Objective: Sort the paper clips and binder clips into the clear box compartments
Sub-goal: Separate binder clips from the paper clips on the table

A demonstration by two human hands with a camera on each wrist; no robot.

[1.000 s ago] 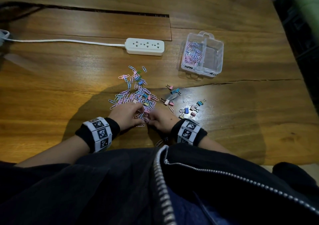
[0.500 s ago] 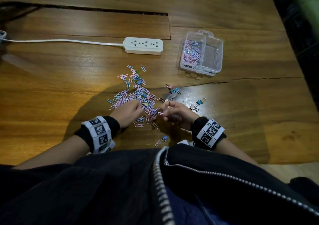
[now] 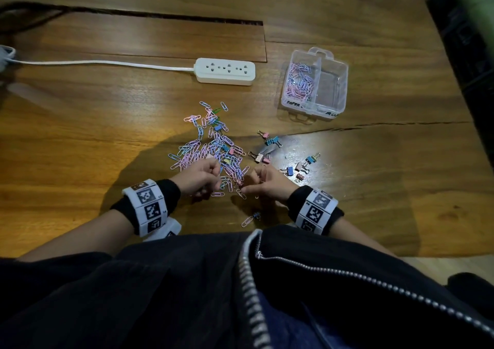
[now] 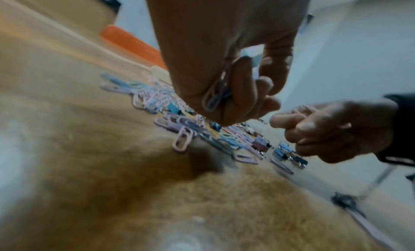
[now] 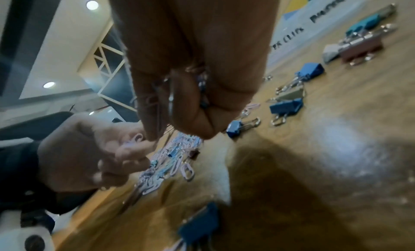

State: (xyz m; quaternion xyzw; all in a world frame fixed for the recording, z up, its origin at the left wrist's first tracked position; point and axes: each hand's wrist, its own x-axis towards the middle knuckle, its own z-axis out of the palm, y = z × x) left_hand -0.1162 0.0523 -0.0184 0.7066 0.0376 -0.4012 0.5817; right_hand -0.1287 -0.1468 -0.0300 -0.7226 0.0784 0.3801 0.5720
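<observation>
Head view shows both hands low over the near edge of a heap of paper clips (image 3: 211, 148) on the wooden table (image 3: 107, 124). The left hand (image 3: 199, 179) is curled, and the left wrist view shows its fingers (image 4: 244, 87) closed round a few pink and blue paper clips. The right hand (image 3: 267, 181) sits just beside it; the right wrist view shows its fingers (image 5: 193, 102) bunched round several thin wire clips. Binder clips (image 3: 272, 142) lie scattered to the right of the heap, with a second small group (image 3: 302, 166) further right, beside the right hand. One more paper clip and a small binder clip (image 3: 256, 215) lie near the table's front edge, between the wrists. The clear box (image 3: 340, 86) stands well beyond the hands to the right; its left compartment holds pink paper clips (image 3: 300, 82), while its right compartment shows none. A white power strip (image 3: 226, 71) lies to the left of the box.
</observation>
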